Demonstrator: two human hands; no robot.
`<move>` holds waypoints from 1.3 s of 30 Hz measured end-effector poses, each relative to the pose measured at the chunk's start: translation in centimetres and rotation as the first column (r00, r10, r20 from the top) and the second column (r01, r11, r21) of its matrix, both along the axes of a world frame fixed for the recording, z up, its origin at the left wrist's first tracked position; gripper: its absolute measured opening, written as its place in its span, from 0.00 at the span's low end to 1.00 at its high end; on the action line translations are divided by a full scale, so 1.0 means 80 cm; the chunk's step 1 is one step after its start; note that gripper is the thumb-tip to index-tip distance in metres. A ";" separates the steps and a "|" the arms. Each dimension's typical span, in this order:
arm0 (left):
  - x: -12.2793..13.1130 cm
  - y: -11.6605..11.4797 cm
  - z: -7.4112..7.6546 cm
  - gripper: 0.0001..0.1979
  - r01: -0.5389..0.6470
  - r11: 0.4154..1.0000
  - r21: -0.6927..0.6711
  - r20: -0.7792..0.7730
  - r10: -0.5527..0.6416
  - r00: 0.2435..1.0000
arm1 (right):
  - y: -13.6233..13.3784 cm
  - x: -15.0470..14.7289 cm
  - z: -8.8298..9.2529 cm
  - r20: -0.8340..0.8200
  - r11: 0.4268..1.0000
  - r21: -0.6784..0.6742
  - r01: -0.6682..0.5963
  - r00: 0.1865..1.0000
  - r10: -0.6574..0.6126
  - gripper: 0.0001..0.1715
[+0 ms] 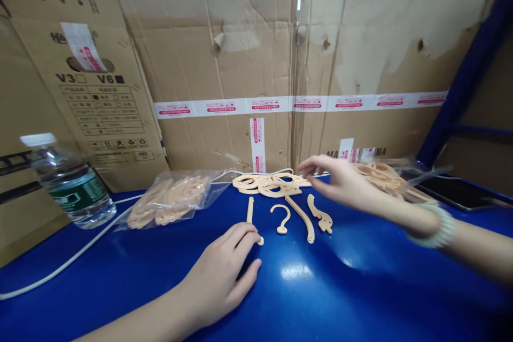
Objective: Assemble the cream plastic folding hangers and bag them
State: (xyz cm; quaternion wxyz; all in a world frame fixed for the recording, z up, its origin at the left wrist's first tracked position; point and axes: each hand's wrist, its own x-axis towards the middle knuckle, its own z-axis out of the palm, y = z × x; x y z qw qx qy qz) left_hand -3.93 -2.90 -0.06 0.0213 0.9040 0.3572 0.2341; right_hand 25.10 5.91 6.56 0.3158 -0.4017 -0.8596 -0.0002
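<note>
My left hand (226, 272) rests on the blue table with its fingertips over the lower part of a beige plastic hanger arm (250, 209). The thumb stays apart from the fingers. My right hand (339, 181) hovers at the right end of a pile of beige oval hanger pieces (276, 186); its fingers are stretched and thumb apart, with nothing seen between them. Between the hands lie a beige hanger hook (285, 218) with a round base, a curved hanger arm (302, 219) and a wavy piece with a shaped end (320, 215). These three lie separate.
Clear bags of beige parts lie at left (172, 200) and right (380, 176). A water bottle (72, 181) stands at far left beside a white cable (60, 267). A dark phone-like slab (460, 192) lies at right. Cardboard boxes (224, 64) wall off the back.
</note>
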 end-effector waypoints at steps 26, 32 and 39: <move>0.000 -0.003 -0.003 0.16 -0.071 0.997 0.015 0.008 0.071 0.997 | 0.080 -0.048 -0.043 0.310 0.906 -0.332 0.262 0.938 -0.158 0.14; -0.002 -0.003 -0.003 0.20 -0.064 0.997 0.037 0.049 0.062 0.997 | 0.040 -0.031 -0.021 0.022 0.940 -0.296 0.168 0.985 -0.169 0.12; 0.013 -0.022 0.008 0.20 -0.109 0.971 -0.214 0.426 0.194 0.883 | -0.067 -0.017 -0.019 -0.462 0.809 -0.546 -0.220 0.884 -0.071 0.22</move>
